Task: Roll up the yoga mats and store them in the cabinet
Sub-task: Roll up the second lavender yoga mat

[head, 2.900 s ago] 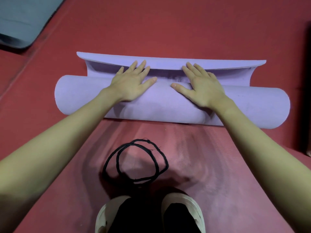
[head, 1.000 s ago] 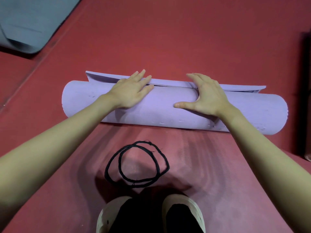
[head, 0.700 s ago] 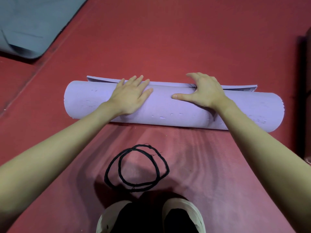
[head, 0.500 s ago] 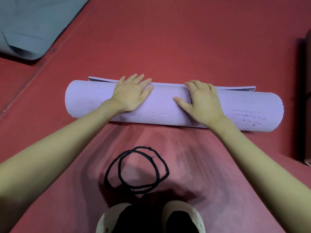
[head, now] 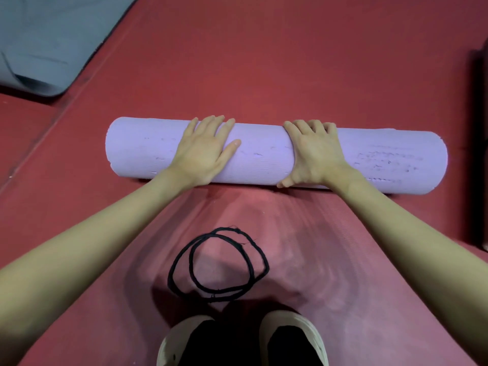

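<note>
Head view, purple mat [head: 264,154]: it is lying all rolled up into a fat tube on the red floor [head: 264,62], going from side to side in front of the person
Head view, left hand [head: 203,151]: it is pressing flat on top of the roll, left of the middle, with the fingers straight and spread
Head view, right hand [head: 314,151]: it is wrapping round the roll, right of the middle, fingers curling over the far side and thumb tucking under the near side
Head view, black loops [head: 219,265]: two thin rings are lying on the floor between the roll and the shoes [head: 243,339], not touching either
Head view, other mat [head: 52,40]: a grey-blue one is lying flat in the far left corner, well apart
How the roll is likely handling: it is looking soft, squishy and light, and it is probably wanting to spring open, so holding it round the middle is keeping it tight
Cabinet: not showing here
</note>
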The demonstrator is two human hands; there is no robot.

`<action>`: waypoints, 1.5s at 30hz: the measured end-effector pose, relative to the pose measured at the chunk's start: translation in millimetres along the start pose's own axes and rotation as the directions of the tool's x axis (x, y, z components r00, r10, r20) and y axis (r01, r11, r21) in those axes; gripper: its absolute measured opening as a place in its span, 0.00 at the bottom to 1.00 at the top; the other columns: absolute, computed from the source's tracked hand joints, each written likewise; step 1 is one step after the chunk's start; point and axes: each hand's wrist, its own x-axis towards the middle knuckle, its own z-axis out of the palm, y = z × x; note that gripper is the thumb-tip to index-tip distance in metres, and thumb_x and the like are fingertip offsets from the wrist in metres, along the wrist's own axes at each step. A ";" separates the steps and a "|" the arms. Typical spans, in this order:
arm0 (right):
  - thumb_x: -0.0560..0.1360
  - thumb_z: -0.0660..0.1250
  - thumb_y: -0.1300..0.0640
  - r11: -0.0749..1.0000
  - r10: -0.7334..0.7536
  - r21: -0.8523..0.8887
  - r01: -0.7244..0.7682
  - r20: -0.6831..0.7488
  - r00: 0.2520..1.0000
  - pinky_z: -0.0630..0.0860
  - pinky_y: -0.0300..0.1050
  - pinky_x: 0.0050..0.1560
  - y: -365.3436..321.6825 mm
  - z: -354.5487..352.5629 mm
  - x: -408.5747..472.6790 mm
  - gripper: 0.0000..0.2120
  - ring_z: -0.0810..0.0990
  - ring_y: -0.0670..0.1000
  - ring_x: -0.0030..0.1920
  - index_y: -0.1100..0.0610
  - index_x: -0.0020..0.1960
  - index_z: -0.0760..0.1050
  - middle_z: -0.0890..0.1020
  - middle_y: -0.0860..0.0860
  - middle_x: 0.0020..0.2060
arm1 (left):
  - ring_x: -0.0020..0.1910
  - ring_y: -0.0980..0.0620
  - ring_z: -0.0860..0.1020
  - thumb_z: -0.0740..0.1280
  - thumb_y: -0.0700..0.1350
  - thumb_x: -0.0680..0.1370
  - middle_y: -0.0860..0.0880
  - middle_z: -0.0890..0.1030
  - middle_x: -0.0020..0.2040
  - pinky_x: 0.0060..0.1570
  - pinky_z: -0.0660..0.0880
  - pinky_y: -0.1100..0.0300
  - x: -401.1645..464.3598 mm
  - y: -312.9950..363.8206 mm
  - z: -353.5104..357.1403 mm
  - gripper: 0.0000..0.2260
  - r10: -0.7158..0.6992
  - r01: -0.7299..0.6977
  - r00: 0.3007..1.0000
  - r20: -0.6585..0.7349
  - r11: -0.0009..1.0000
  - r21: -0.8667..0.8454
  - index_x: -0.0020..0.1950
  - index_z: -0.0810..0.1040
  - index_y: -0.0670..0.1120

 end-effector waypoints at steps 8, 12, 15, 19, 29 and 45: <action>0.47 0.73 0.26 1.000 -0.028 0.007 0.028 0.132 0.991 0.65 0.53 0.56 -19.1 -4.7 -44.6 0.59 0.73 0.59 0.57 0.54 0.70 0.64 0.75 0.50 0.61 | 0.72 0.42 0.65 0.43 0.59 0.80 0.41 0.69 0.72 0.72 0.57 0.42 -47.2 8.6 -0.8 0.30 0.029 -0.028 1.000 0.006 1.000 -0.002 0.75 0.65 0.44; 0.46 0.73 0.25 0.999 -0.030 0.047 0.020 0.226 0.974 0.67 0.54 0.58 -22.5 -10.1 -45.8 0.59 0.73 0.59 0.56 0.54 0.69 0.64 0.75 0.51 0.58 | 0.71 0.41 0.67 0.44 0.58 0.81 0.40 0.70 0.71 0.71 0.60 0.41 -54.8 7.3 1.7 0.29 0.072 -0.073 0.997 0.021 0.997 0.030 0.74 0.66 0.44; 0.48 0.76 0.28 0.989 -0.049 0.145 0.008 0.282 0.958 0.66 0.55 0.59 -19.5 -18.4 -35.7 0.56 0.73 0.59 0.56 0.54 0.68 0.65 0.75 0.51 0.57 | 0.71 0.42 0.67 0.43 0.59 0.80 0.42 0.70 0.71 0.70 0.59 0.42 -38.9 4.7 1.9 0.30 0.062 -0.063 0.997 0.036 0.998 0.022 0.74 0.67 0.46; 0.60 0.78 0.37 0.972 -0.120 0.223 0.071 0.219 0.968 0.58 0.54 0.70 -23.1 -19.9 -31.7 0.56 0.64 0.58 0.71 0.55 0.78 0.55 0.64 0.52 0.73 | 0.73 0.44 0.65 0.39 0.61 0.77 0.44 0.69 0.73 0.71 0.57 0.45 -12.7 0.0 2.4 0.33 0.040 -0.040 0.999 0.036 0.999 0.015 0.74 0.66 0.48; 0.49 0.78 0.30 0.998 -0.037 0.054 0.032 0.100 0.994 0.57 0.57 0.70 -37.0 0.5 -27.6 0.67 0.65 0.60 0.69 0.57 0.78 0.54 0.66 0.55 0.71 | 0.64 0.44 0.72 0.56 0.50 0.81 0.43 0.75 0.64 0.63 0.66 0.52 -31.3 -5.7 -3.4 0.20 0.145 -0.217 0.954 -0.263 0.938 -0.271 0.68 0.71 0.40; 0.48 0.78 0.30 0.998 -0.024 0.061 0.018 0.091 0.996 0.58 0.56 0.69 -36.9 1.1 -24.3 0.66 0.67 0.59 0.68 0.55 0.77 0.55 0.68 0.53 0.69 | 0.46 0.54 0.74 0.67 0.57 0.76 0.54 0.77 0.48 0.40 0.64 0.61 -118.3 -25.9 54.6 0.13 0.195 -0.114 0.931 0.307 0.958 -0.264 0.51 0.80 0.48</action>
